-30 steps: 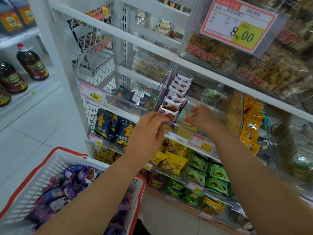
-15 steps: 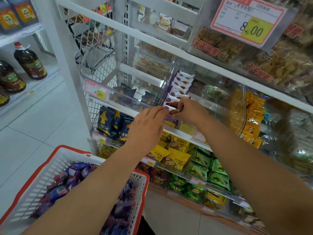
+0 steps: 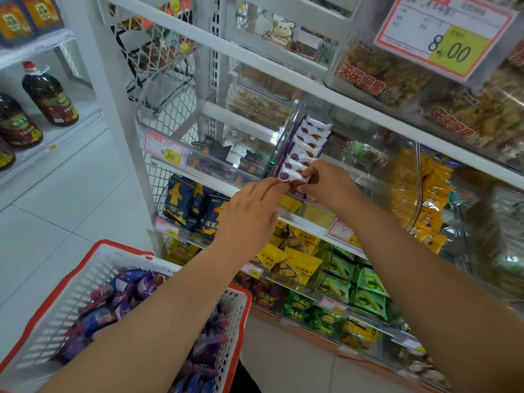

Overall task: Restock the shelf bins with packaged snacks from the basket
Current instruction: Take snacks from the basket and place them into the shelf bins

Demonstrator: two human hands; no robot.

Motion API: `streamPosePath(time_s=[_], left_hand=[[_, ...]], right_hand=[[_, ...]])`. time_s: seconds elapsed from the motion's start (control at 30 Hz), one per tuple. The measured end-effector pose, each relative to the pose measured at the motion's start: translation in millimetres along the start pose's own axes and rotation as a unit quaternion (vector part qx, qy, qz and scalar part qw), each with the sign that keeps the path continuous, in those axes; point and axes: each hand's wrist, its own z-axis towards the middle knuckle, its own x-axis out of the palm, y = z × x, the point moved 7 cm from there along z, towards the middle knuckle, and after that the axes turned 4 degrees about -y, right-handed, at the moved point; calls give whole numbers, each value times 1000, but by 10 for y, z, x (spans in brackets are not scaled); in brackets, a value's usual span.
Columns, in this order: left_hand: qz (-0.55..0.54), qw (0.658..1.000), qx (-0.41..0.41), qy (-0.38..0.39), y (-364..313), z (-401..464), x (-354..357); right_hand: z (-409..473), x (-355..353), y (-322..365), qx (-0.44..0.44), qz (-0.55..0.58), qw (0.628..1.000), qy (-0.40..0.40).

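- Oil bottles [image 3: 49,95]: dark bottles standing on a side shelf at far left, well apart from the work and outside the task.
- Basket [image 3: 93,268]: white plastic with a red rim, near left, beneath the left forearm. It holds a loose heap of purple-wrapped snack packs [image 3: 124,296]; judged from this heap, much of the restocking remains.
- Left hand [image 3: 249,219]: fingers extended, their tips touching the left end of the front packet; the grip is apart, steadying and not clasping.
- Front packet [image 3: 295,181]: a small white-and-purple wrapped snack between both hands at the near end of the clear shelf bin [image 3: 280,143].
- Packet row [image 3: 310,140]: like packs standing on edge one behind another in the same bin, running away to the far right.
- Right hand [image 3: 330,185]: thumb and fingers pinch the right end of the front packet; the grip is clamped on it.
- Handling, judged: the packet looks light, its film wrapper soft and somewhat slippery, the contents probably crushable. Taking it by the two sealed ends, or lightly across its flat faces, should spare the contents. The step appears to be seating it upright at the front of the row.
- Price card [image 3: 445,35]: hangs on the bin above at far right.
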Motion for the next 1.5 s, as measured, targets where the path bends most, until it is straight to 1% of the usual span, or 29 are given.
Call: streamPosePath(time_s=[0.07,0.17,0.23,0.33,0.43,0.57,0.7,0.87,1.03,1.13,1.2,1.23,1.27,1.33,1.37,1.43,1.47,1.5], left_hand=[[3,1000,-3,1,10,7,4],[5,1000,-8,-4,7,23,6],[8,1000,-12,-9,3,31,2],[9,1000,-12,-11,-5,35,-9],[13,1000,-11,-3,-8,31,-12],[11,1000,-16,8,-3,34,-19],[5,1000,-14,15,-7,34,-31],[-9,1000,-6,16,-31,10,-49],[-33,999,-1,-1,-53,-6,-184],[-59,998,15,-14,18,-159,-345],[-56,998,1,-22,210,-379,-437],[-51,998,-17,-22,347,-533,-468],[-44,998,-40,-16,507,-724,-483],[-31,994,-103,16,843,-1174,-486],[-28,988,-144,44,1009,-1423,-468],[-31,962,-242,121,1310,-1941,-394],[-28,944,-288,160,1429,-2199,-357],[-21,926,-322,197,1516,-2441,-325]], right_hand=[[-5,-22,-15,-1,-17,1000,-16],[15,31,18,-23,-59,998,3],[30,55,64,-39,-68,997,14],[34,38,91,-57,-83,995,6],[0,12,68,-49,-95,994,5],[-16,-23,34,-29,-76,997,7],[-64,-154,21,-2,-33,999,10],[-214,-269,30,2,58,998,-24],[-464,-360,227,-43,140,986,-78],[-757,-356,449,-81,225,963,-122],[-1054,-242,669,-129,273,942,-145],[-1210,-104,766,-151,289,935,-140],[-1352,100,842,-165,299,932,-121],[-1588,687,917,-169,294,940,-40],[-1675,1051,916,-152,279,948,23],[-1848,1849,839,-92,191,959,187],[-1943,2239,758,-57,138,952,269],[-2040,2576,670,-26,97,937,334]])
